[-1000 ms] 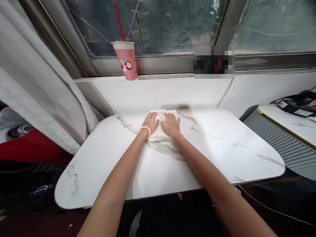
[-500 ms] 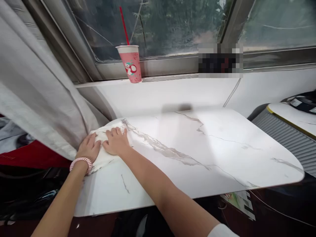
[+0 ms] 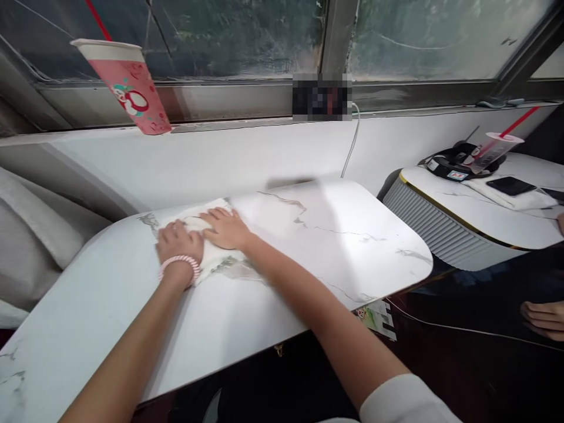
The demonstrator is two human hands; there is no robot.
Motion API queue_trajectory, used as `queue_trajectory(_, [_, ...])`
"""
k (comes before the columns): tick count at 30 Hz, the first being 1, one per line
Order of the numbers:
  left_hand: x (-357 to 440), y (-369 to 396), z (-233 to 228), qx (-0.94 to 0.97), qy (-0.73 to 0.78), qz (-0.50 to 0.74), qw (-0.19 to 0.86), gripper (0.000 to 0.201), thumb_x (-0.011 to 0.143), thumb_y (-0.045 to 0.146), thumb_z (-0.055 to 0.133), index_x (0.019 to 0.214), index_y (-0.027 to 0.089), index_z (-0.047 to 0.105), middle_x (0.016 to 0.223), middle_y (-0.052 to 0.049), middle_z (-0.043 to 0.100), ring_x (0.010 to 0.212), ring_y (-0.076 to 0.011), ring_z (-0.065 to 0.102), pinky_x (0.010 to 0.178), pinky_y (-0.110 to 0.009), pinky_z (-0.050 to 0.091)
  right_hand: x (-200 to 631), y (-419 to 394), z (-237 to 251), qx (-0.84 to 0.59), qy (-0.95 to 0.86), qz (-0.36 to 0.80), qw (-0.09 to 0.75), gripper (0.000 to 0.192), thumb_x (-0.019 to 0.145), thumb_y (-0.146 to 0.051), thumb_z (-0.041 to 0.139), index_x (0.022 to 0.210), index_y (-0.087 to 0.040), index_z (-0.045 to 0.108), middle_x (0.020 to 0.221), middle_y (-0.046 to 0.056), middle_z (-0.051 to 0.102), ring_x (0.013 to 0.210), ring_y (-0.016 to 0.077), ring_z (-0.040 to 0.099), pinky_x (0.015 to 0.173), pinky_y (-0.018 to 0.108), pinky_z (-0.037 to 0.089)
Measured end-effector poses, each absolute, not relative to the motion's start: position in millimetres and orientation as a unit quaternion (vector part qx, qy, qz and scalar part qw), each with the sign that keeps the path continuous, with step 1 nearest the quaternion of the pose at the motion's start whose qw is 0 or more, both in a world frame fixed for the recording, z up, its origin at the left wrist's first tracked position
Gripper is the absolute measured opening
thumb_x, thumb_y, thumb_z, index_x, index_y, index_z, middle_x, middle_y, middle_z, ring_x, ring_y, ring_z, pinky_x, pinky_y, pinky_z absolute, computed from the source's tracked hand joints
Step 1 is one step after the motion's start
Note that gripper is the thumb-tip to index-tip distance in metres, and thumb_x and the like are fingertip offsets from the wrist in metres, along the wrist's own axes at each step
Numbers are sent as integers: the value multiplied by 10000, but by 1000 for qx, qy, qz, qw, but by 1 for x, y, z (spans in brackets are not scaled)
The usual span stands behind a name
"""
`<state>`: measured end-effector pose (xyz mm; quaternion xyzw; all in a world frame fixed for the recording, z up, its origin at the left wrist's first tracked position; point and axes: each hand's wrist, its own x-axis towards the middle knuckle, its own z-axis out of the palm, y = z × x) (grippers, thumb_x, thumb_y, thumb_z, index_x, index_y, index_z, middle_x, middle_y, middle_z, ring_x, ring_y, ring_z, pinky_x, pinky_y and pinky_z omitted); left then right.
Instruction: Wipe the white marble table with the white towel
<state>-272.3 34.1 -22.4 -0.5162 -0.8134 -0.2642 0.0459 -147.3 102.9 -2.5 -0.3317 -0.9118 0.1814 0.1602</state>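
A white cloth point(image 3: 211, 254) lies flat on the marble-patterned bench point(image 3: 308, 247), left of the frame's centre and near the bench's far edge. Both of the person's hands press down on it. The left hand point(image 3: 178, 242) sits on the cloth's left part, fingers bent a little and palm down, with a pink coiled band point(image 3: 180, 262) round the wrist. The right hand point(image 3: 227, 229) lies just beside it on the cloth's right part, flat and open, fingers stretched toward the left. Neither hand grips the cloth; both rest spread on top of it, and the two are close together, nearly touching.

Beyond the bench runs a white sill point(image 3: 247, 155) under a grimy window point(image 3: 229, 29). On the sill in the upper left of the frame stands a pink paper cup point(image 3: 126, 88) with a red straw point(image 3: 97, 17); it looks tilted in this view. A white cable point(image 3: 352, 144) hangs down from the blurred patch at the window frame. At the left edge grey curtain fabric point(image 3: 30, 235) bunches beside the bench.

At the right of the frame stands a second small table point(image 3: 476, 217) with a ribbed grey side, carrying a clear cup point(image 3: 493, 150) with a red straw, a dark phone point(image 3: 511, 185) and a black object I cannot make out. Another person's hand point(image 3: 544, 317) shows at the lower right edge.
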Motion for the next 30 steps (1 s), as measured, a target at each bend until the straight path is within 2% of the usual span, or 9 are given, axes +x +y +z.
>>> queue_trajectory(3, [-187,68,-13,-528,-819,-227,11,581,935,268,320,1486,98,396,1569,-202,390,1501,-348,274,1220,-537,251,-69,126,-3,-396,-888,173,161,561,1005,-350,396,1538,-175,369,1626,99,324,1512,261,257,1239,536,178])
queue_trajectory(7, [-73,101,-6,-596,-777,-201,-30,597,959,250,302,1508,22,362,1595,-194,360,1510,-339,256,1223,-537,245,47,139,-2,-485,-846,139,172,541,991,-312,436,1519,-200,409,1598,81,385,1493,238,309,1240,474,216])
queue_trajectory(11, [20,110,-4,-668,-719,-178,-70,610,967,279,291,1537,70,344,1621,-141,324,1521,-301,244,1235,-495,238,150,126,-6,-554,-802,97,203,516,980,-321,441,1483,-206,463,1549,89,456,1456,244,374,1208,488,284])
queue_trajectory(14, [63,106,-4,-708,-680,-163,-97,616,969,298,278,1554,109,323,1635,-104,302,1531,-279,219,1245,-479,220,200,111,-14,-595,-770,71,220,517,971,-339,434,1462,-189,488,1533,104,476,1438,264,401,1200,518,288])
queue_trajectory(21, [79,100,-5,-731,-652,-166,-117,631,977,317,262,1569,98,276,1639,-114,295,1536,-268,205,1250,-491,207,221,98,-20,-621,-750,50,223,520,963,-357,394,1449,-207,502,1519,87,496,1428,262,421,1195,516,314])
queue_trajectory(26, [77,102,-4,-728,-656,-161,-119,638,977,295,254,1578,80,225,1640,-116,294,1536,-240,210,1251,-471,211,212,96,-13,-646,-744,31,167,557,983,-356,324,1496,-173,442,1572,96,423,1475,265,348,1206,522,293])
queue_trajectory(30, [76,101,-1,-734,-649,-156,-124,624,979,281,257,1561,56,267,1633,-125,308,1535,-246,212,1256,-465,200,207,92,-10,-662,-737,29,136,560,991,-362,307,1515,-193,409,1588,88,397,1494,265,316,1199,541,297])
